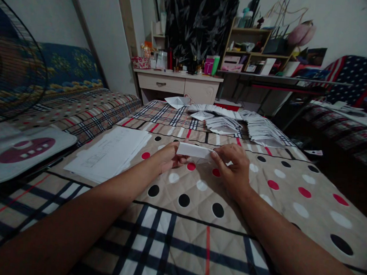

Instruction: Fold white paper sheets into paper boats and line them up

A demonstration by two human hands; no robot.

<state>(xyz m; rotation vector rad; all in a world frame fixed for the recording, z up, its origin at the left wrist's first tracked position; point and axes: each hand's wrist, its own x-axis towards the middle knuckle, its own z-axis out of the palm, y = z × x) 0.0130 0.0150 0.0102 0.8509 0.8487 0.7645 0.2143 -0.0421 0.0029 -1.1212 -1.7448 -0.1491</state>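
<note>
Holding a narrow, white, folded paper strip [193, 150] by its two ends, the person stretches both bare arms out above a beige quilted bedspread [182, 226] patterned with dots and plaid. The left hand [170, 157] is mostly closed, its fingers curled beneath the strip's left end. The right hand [233, 166] is partly curled, pinching the opposite end between thumb and forefinger. Gripping both ends probably keeps the paper straight and its fold pressed flat, while leaving the middle uncovered.

Beside the left forearm lies a loose stack of flat white paper sheets [110, 150], the top one bearing faint grey lines; it seems set there to be within easy reach. Beyond the hands, narrow white folded paper pieces [264, 131] lie overlapped in rows, an arrangement that likely saves room and holds like pieces together.

Counted, there are two hands, one strip between them and one stack, whose sheets cannot be numbered from its edge. The folded pieces form about three groups: one along the back, one nearer the middle, one at the right; they overlap too tightly to count singly. Two wider white folded papers [177, 102] lie at the groups' left side.
</note>
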